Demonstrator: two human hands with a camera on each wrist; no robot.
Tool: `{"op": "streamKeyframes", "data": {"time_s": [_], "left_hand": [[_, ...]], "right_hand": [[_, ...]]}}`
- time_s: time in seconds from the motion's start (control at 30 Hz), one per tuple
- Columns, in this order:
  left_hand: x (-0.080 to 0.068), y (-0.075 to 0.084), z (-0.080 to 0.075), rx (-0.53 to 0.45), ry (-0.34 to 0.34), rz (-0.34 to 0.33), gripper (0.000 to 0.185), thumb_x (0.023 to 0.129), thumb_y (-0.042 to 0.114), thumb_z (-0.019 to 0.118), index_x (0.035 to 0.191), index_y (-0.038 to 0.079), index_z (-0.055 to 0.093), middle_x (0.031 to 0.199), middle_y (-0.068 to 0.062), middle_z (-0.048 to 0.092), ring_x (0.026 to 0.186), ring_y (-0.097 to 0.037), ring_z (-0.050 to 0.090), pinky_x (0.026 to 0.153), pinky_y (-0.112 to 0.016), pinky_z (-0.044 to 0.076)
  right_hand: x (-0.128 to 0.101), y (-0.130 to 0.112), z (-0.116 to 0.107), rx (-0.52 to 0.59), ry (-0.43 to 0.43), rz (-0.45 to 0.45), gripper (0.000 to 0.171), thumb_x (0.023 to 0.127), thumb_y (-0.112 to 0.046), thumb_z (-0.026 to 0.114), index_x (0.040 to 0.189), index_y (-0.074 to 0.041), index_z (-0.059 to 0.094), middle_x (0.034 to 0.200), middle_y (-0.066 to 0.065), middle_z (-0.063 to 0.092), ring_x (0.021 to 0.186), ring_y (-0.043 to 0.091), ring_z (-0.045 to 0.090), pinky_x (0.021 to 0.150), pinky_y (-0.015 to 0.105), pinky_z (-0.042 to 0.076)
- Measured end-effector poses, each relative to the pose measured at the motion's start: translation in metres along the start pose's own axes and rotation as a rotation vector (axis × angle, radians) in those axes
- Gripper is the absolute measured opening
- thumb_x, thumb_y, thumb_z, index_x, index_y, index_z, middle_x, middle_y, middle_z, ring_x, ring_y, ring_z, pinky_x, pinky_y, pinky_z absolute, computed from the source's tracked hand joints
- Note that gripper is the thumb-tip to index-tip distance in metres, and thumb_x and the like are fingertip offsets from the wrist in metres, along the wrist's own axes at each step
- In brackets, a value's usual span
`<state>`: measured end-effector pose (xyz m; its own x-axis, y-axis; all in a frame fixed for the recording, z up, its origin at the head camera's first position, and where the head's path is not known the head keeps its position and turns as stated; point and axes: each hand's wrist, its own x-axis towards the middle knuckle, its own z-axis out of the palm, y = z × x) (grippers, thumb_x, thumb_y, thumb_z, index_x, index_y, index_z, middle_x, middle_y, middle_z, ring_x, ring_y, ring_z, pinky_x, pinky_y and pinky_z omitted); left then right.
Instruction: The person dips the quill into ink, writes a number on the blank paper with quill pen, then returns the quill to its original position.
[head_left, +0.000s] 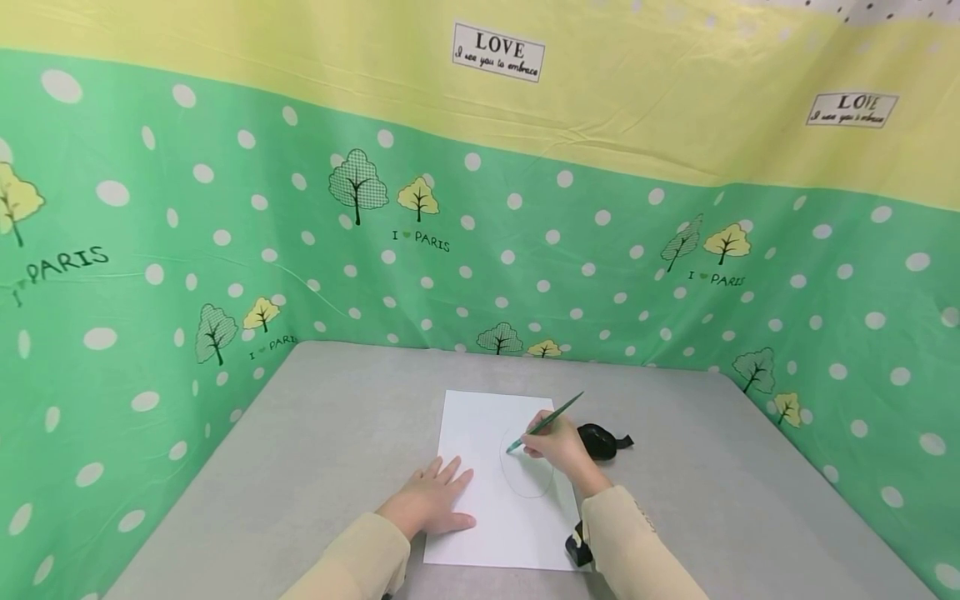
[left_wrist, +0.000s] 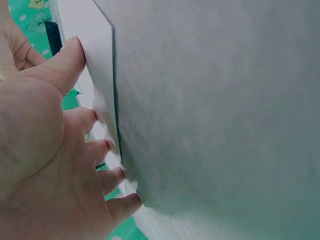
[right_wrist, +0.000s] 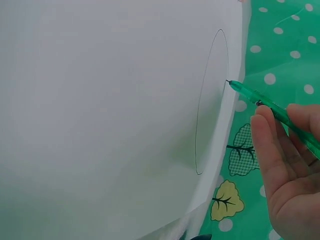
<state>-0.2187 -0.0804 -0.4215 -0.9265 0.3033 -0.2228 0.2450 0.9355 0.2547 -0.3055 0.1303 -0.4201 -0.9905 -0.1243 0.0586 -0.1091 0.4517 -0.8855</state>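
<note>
A white sheet of paper [head_left: 480,425] lies on the grey table, with a thin oval line drawn on its right half. My left hand [head_left: 438,498] rests flat on the sheet's left side with its fingers spread, and the left wrist view shows the fingertips [left_wrist: 116,175] along the paper's edge. My right hand [head_left: 557,444] pinches a green pen [head_left: 553,417] between thumb and fingers, tilted up to the right. In the right wrist view the tip of the pen [right_wrist: 245,91] meets the drawn line [right_wrist: 196,135].
Beside my right hand is a rounded black object [head_left: 597,442] with a short strap. Another small black piece [head_left: 577,546] shows by the right sleeve, over the paper's lower right corner. Green and yellow printed curtains [head_left: 525,250] enclose the table [head_left: 337,417] at the back and sides.
</note>
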Motion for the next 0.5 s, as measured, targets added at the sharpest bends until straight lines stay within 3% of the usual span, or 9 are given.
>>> {"op": "streamKeyframes", "data": {"time_s": [0.5], "left_hand": [[0.0010, -0.0015, 0.0018, -0.006, -0.001, 0.008, 0.072, 0.082, 0.052, 0.059, 0.139, 0.011, 0.041, 0.146, -0.012, 0.030, 0.134, -0.036, 0.020, 0.107, -0.052, 0.019]], "right_hand": [[-0.0025, -0.0010, 0.0000, 0.027, -0.010, 0.000, 0.011, 0.078, 0.003, 0.067, 0.077, 0.001, 0.056, 0.069, 0.008, 0.063, 0.064, 0.018, 0.064, 0.061, 0.029, 0.056]]}}
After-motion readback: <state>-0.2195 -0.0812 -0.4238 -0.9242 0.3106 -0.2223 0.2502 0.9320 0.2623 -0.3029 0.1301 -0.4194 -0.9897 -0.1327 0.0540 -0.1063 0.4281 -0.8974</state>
